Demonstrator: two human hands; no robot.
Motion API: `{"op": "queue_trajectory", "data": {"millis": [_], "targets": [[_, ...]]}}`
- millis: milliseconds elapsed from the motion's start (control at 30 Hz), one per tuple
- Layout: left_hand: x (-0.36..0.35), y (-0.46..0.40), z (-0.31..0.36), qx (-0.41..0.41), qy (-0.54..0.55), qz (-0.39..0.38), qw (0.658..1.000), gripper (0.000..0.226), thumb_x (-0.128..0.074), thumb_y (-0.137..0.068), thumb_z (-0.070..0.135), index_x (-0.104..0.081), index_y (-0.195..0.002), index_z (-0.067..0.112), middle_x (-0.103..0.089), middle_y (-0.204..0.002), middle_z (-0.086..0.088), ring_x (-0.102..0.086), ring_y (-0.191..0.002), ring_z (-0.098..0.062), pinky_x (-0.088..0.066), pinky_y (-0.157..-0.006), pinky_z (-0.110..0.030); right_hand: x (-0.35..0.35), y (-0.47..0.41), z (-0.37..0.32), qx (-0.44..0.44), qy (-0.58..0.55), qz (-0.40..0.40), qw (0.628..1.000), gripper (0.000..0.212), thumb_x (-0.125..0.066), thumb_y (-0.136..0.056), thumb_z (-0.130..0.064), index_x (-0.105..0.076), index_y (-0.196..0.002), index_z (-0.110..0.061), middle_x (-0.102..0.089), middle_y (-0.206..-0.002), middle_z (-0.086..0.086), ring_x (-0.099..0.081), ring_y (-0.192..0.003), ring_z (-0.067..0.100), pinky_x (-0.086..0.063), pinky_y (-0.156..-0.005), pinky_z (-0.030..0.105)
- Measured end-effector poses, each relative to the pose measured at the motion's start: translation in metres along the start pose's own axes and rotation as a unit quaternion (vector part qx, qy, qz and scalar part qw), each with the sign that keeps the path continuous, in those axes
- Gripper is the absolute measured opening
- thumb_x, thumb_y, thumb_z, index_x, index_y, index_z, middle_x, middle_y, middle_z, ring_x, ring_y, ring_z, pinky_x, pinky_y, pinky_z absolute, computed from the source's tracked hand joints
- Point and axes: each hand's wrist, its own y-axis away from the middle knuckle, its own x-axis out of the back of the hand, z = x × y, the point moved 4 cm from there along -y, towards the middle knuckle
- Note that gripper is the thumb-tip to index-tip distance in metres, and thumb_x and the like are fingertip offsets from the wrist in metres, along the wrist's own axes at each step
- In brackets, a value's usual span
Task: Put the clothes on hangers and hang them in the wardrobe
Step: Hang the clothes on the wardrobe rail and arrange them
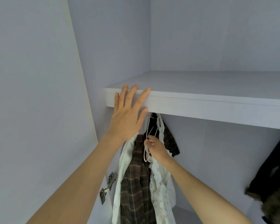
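Observation:
Inside the wardrobe, a brown plaid shirt [134, 183] hangs beneath the shelf, with a pale green garment [123, 160] to its left and a white lace-trimmed floral garment [160, 180] to its right. My right hand [157, 147] pinches the white hanger [146, 152] and its thin straps among these clothes. My left hand [128, 113] lies flat with straight fingers against the front edge of the shelf [200, 107]. The rail and the hanger hooks are hidden behind the shelf edge.
A dark garment with a furry trim [271, 183] hangs at the far right. A metal door hinge [107, 186] sits on the left wall below my left arm. The wardrobe door panel [36, 110] stands open at left.

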Motion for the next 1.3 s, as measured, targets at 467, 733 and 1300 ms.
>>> {"op": "queue_trajectory", "data": {"millis": [467, 733, 1300], "targets": [[-0.014, 0.235, 0.002, 0.116, -0.015, -0.192, 0.974, 0.066, -0.052, -0.09, 0.034, -0.016, -0.145, 0.032, -0.026, -0.15, -0.015, -0.019, -0.138, -0.041, -0.021, -0.108, -0.054, -0.018, 0.151, 0.012, 0.247, 0.395, -0.054, 0.883, 0.096, 0.016, -0.071, -0.072, -0.013, -0.149, -0.024, -0.005, -0.157, 0.001, -0.003, -0.145, 0.018, 0.009, -0.111, 0.033], [0.037, 0.407, 0.054, 0.304, -0.023, -0.284, 0.909, 0.061, -0.012, -0.085, 0.054, 0.006, -0.143, 0.044, 0.005, -0.154, 0.002, 0.015, -0.14, -0.021, 0.001, -0.114, -0.042, -0.093, 0.239, 0.051, 0.256, 0.397, -0.177, 0.863, 0.086, 0.007, -0.083, -0.065, -0.03, -0.145, -0.019, -0.017, -0.155, 0.006, -0.015, -0.143, 0.025, -0.005, -0.112, 0.043], [0.281, 0.673, 0.236, 0.673, -0.241, -0.205, 0.669, 0.058, -0.037, -0.081, 0.044, -0.037, -0.135, 0.024, -0.048, -0.135, -0.017, -0.026, -0.129, -0.034, -0.039, -0.092, -0.058, -0.261, 0.514, -0.008, 0.489, 0.271, -0.425, 0.712, 0.065, -0.032, -0.082, -0.052, -0.051, -0.131, -0.015, -0.047, -0.14, 0.01, -0.041, -0.131, 0.03, -0.03, -0.104, 0.054]]}}
